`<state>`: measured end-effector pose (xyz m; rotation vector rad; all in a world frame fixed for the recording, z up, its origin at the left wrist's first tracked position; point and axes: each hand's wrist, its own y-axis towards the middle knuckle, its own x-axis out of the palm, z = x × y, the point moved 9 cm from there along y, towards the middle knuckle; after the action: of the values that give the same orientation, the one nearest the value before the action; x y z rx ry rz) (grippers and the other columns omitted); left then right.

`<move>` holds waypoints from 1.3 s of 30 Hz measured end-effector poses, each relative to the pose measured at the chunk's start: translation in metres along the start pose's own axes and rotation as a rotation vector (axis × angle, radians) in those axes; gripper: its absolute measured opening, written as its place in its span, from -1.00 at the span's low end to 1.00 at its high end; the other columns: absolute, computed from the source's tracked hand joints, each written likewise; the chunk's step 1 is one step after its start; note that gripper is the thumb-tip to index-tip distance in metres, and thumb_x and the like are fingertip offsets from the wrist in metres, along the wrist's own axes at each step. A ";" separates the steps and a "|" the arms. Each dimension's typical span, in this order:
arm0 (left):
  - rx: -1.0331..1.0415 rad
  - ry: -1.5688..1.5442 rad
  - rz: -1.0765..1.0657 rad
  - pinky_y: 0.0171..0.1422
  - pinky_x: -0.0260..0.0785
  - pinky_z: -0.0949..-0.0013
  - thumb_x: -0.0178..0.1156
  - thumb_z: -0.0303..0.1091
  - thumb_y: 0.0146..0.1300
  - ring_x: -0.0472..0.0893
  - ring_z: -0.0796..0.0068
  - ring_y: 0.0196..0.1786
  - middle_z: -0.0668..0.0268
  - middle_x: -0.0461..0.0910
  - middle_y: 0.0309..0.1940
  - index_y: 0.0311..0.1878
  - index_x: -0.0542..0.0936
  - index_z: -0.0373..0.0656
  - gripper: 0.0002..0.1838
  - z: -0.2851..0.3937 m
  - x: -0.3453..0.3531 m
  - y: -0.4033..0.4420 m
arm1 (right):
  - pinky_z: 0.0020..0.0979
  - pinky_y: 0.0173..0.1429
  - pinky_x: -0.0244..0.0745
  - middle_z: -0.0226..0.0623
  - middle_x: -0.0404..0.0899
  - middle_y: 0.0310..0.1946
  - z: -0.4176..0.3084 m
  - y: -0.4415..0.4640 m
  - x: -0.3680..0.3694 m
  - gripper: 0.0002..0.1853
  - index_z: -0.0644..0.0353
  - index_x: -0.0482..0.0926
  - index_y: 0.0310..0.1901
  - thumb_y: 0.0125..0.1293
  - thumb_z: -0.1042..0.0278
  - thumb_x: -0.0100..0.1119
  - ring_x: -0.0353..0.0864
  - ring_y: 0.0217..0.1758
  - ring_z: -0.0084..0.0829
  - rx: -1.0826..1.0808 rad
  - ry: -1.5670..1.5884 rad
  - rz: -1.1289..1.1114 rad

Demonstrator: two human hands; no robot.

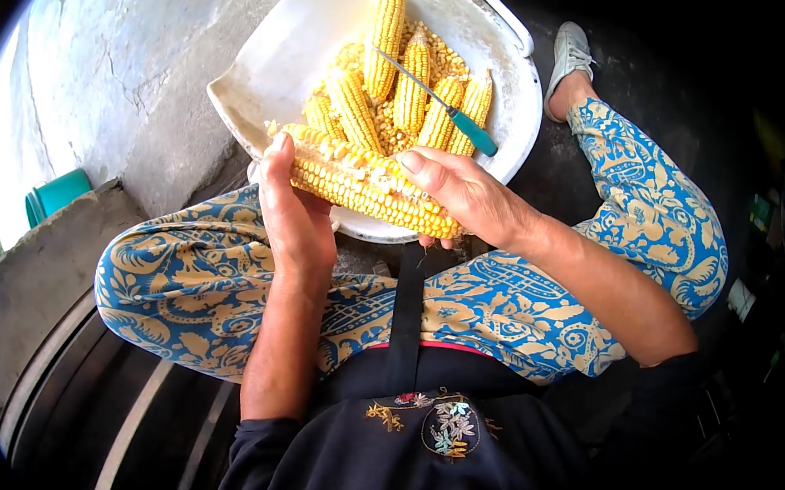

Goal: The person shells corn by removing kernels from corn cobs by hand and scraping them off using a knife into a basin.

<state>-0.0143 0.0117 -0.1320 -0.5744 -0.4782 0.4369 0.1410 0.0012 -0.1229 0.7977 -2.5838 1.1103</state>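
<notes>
Between my two hands is a yellow corn cob [361, 188], tilted down to the right, with a strip along its upper side bare of kernels. My left hand [291, 202] is closed round its left end, thumb on top. At the other end my right hand [461, 190] grips it, the thumb pressing on the kernels beside the bare strip. Just beyond is a white basin [271, 67] holding several whole corn cobs [386, 45] and loose kernels [445, 59]. A screwdriver [471, 132] with a green handle lies across the cobs, its shaft pointing up and left.
The basin stands on the floor between my legs, which wear blue patterned trousers [204, 276]. A white shoe [571, 59] is right of the basin. A green container [57, 196] sits at the left by a concrete ledge [39, 261]. A black strap [405, 321] hangs down my front.
</notes>
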 end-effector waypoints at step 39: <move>-0.078 -0.022 0.006 0.08 0.41 0.20 -0.03 0.00 0.30 0.56 0.33 0.03 0.23 0.52 0.00 0.13 0.36 -0.14 -0.52 -0.005 -0.005 0.006 | -0.35 -0.12 0.51 -0.06 0.59 -0.34 -0.025 -0.008 -0.007 -0.47 0.39 0.38 0.01 0.32 -0.02 0.04 0.63 -0.22 -0.29 -0.431 -0.550 0.157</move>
<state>-0.0176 0.0114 -0.1406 -0.6473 -0.5162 0.4321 0.1511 0.0171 -0.1032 0.8945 -3.2136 0.3503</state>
